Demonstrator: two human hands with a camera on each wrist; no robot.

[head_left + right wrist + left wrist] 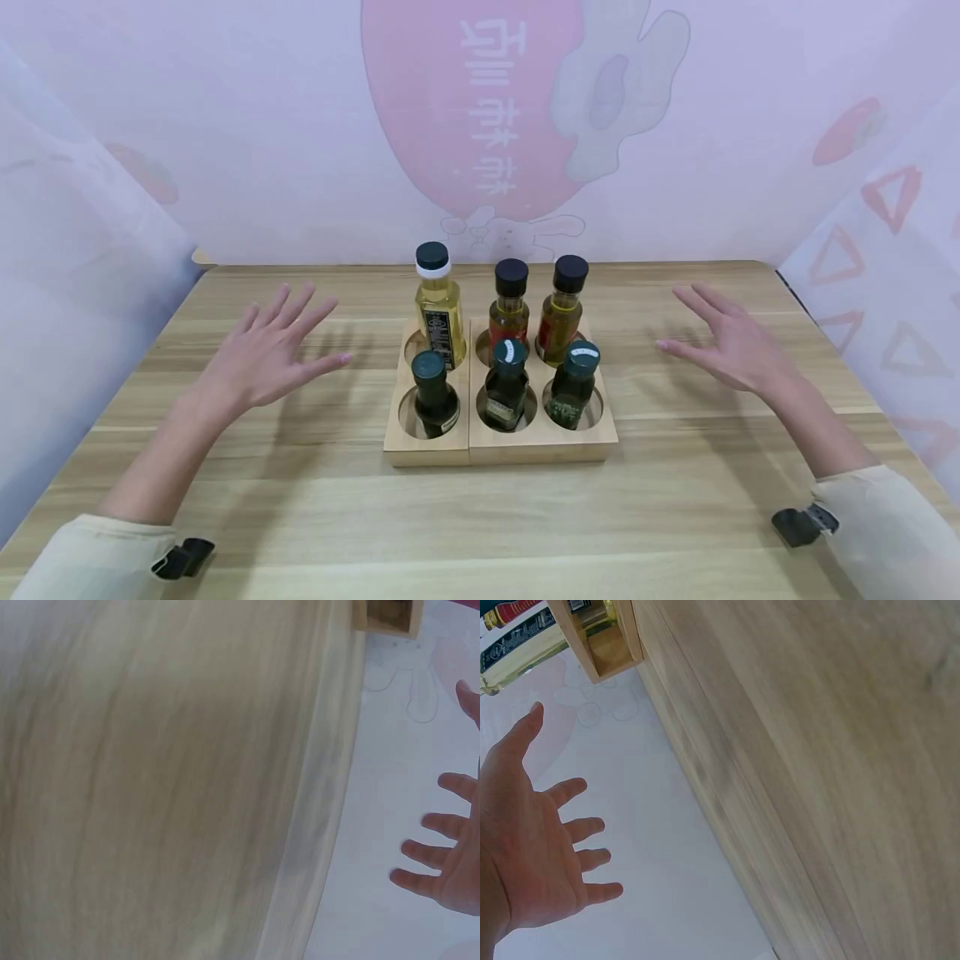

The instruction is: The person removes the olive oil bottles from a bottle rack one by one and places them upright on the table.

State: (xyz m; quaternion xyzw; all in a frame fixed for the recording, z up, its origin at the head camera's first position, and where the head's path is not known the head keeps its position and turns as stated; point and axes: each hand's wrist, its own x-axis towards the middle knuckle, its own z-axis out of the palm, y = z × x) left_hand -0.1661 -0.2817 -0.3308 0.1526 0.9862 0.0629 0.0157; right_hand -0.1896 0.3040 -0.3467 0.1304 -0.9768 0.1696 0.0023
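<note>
My left hand (272, 354) is held over the left part of the table with its fingers spread, holding nothing. On the other side my right hand (723, 340) hovers with straight fingers and nothing in it. Between the hands stands a wooden bottle rack (540, 452) with round holes. Its back row carries a tall bottle of pale yellow oil (442, 312) and two dark-capped bottles, one at the middle (509, 310) and one at the right (561, 321). Three dark green-capped bottles, left (433, 398), middle (506, 390) and right (572, 390), lean in the front holes. Neither hand touches the rack.
The wood-grain table (480, 525) reaches back to a pale printed curtain (285, 150) with a strawberry and rabbit pattern. More curtain hangs along both sides. A black strap clip (183, 558) hangs at the left cuff, another clip (802, 525) at the right.
</note>
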